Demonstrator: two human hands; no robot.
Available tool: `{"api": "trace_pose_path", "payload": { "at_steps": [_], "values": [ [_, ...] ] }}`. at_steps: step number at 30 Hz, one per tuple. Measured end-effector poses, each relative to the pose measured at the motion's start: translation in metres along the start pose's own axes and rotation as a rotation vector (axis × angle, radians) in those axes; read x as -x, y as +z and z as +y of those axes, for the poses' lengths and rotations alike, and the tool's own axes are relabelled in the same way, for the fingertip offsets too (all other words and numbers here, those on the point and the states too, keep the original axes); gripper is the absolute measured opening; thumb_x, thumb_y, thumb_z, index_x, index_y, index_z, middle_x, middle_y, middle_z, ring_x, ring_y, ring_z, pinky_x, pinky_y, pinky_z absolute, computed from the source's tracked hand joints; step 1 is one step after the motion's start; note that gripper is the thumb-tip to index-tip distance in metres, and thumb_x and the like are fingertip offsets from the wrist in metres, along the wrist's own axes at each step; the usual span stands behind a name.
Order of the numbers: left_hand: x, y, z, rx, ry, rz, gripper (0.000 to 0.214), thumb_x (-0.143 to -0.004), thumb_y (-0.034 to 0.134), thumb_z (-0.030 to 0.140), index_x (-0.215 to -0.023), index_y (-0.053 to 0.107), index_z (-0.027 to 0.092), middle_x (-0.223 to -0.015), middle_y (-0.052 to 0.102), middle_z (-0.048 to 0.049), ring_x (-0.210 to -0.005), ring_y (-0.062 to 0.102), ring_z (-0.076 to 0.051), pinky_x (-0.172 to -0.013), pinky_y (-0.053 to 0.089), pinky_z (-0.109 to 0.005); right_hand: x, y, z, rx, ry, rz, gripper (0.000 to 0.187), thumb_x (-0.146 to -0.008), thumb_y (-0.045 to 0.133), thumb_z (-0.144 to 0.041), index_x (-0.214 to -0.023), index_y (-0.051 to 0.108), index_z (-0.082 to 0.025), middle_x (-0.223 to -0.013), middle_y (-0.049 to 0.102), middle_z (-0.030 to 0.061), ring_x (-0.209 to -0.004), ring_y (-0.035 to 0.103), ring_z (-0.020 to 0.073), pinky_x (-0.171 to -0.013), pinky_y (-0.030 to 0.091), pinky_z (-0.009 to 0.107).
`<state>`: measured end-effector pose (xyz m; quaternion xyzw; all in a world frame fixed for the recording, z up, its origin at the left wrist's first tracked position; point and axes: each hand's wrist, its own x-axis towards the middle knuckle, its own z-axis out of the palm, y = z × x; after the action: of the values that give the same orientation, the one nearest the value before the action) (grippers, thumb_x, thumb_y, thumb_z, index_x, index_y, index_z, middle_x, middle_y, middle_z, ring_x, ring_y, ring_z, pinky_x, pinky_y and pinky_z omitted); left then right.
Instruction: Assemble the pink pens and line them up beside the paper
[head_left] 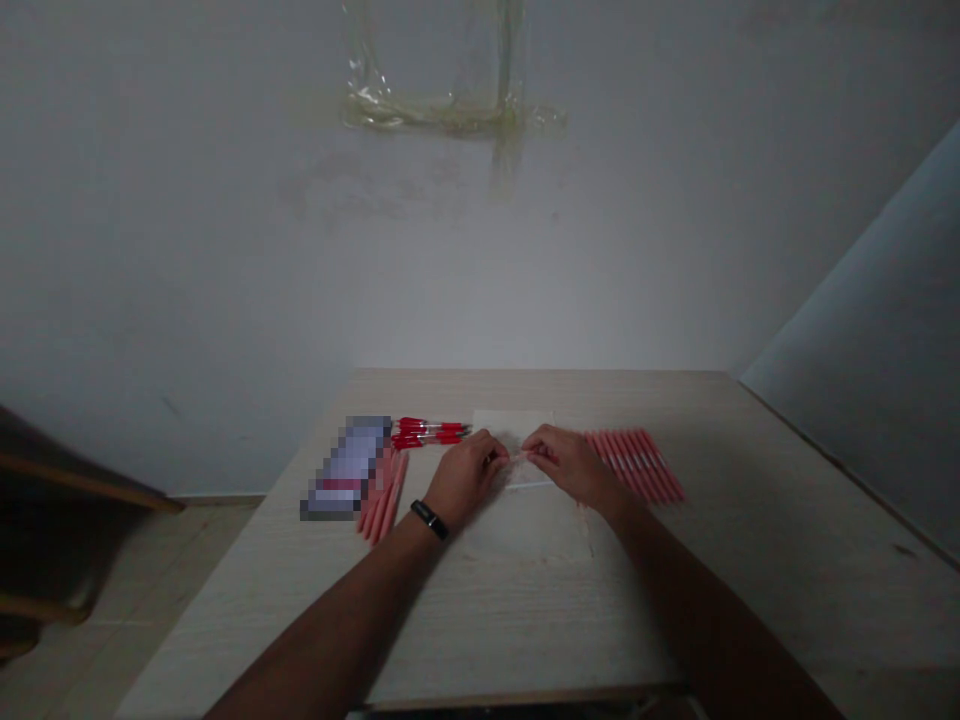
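Over the middle of the table, my left hand (471, 470) and my right hand (566, 462) face each other, fingertips pinched. Between them is a thin piece of clear plastic film (517, 457), gripped from both sides; its exact shape is hard to make out. Below the fingers runs a narrow white strip (529, 487). A pale translucent sheet (517, 530) lies flat under both hands. Right beside my right hand, several pink pens (637, 466) lie in a neat row, partly covered by that hand. A black band (429, 519) circles my left wrist.
Several red pens (429, 432) lie beyond my left hand. More pink pens (384, 502) lie left of my left wrist, next to a pixelated flat object (346, 468). The wooden table (285, 620) meets a wall (525, 270) at its far edge. Dark furniture (52, 530) stands at left.
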<state>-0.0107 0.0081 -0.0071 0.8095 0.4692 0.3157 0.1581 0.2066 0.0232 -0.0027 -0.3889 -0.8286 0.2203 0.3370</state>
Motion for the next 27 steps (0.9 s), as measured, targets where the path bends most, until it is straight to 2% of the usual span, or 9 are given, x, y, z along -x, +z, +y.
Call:
{"api": "trace_pose_path", "payload": {
  "at_steps": [8, 13, 18, 23, 27],
  "values": [
    [0.001, 0.0, 0.001, 0.056, 0.004, -0.029, 0.013, -0.092, 0.059, 0.028, -0.088, 0.066, 0.018, -0.087, 0.065, -0.0051, -0.078, 0.058, -0.017, -0.069, 0.041, -0.027, 0.001, 0.01, -0.008, -0.172, 0.046, -0.045, 0.008, -0.091, 0.064, -0.024, -0.097, 0.068, -0.02, -0.09, 0.071, 0.0023, -0.083, 0.066, 0.0147, -0.073, 0.049, 0.025],
    [0.001, 0.001, 0.002, 0.066, -0.003, -0.027, 0.016, -0.09, 0.062, 0.032, -0.087, 0.066, 0.017, -0.084, 0.065, -0.0042, -0.074, 0.056, -0.016, -0.065, 0.039, -0.026, 0.001, 0.004, -0.008, -0.099, 0.066, -0.046, 0.007, -0.09, 0.066, -0.026, -0.089, 0.069, -0.02, -0.082, 0.071, 0.0007, -0.074, 0.064, 0.0134, -0.068, 0.046, 0.023],
    [0.0, 0.003, 0.002, 0.093, -0.015, -0.022, 0.019, -0.089, 0.064, 0.036, -0.085, 0.066, 0.017, -0.081, 0.065, -0.0033, -0.072, 0.056, -0.015, -0.064, 0.039, -0.025, 0.001, 0.005, -0.006, -0.078, 0.054, -0.08, 0.008, -0.092, 0.064, -0.027, -0.092, 0.069, -0.021, -0.084, 0.073, 0.0008, -0.076, 0.065, 0.0139, -0.068, 0.045, 0.023],
    [-0.001, 0.002, -0.003, 0.052, -0.055, 0.006, 0.018, -0.091, 0.059, 0.035, -0.091, 0.066, 0.018, -0.085, 0.066, -0.005, -0.075, 0.057, -0.016, -0.067, 0.04, -0.027, 0.0, 0.002, 0.0, -0.012, 0.08, -0.016, 0.007, -0.091, 0.064, -0.025, -0.092, 0.069, -0.021, -0.083, 0.074, 0.0016, -0.075, 0.067, 0.0142, -0.068, 0.045, 0.023],
    [0.002, 0.006, -0.01, -0.053, -0.123, -0.018, 0.017, -0.089, 0.06, 0.032, -0.096, 0.066, 0.018, -0.083, 0.066, -0.0056, -0.07, 0.057, -0.016, -0.062, 0.038, -0.026, -0.001, -0.003, 0.005, 0.019, 0.123, 0.018, 0.007, -0.09, 0.064, -0.025, -0.091, 0.069, -0.021, -0.078, 0.073, 0.0014, -0.07, 0.067, 0.0142, -0.064, 0.045, 0.023]
  ]
}}
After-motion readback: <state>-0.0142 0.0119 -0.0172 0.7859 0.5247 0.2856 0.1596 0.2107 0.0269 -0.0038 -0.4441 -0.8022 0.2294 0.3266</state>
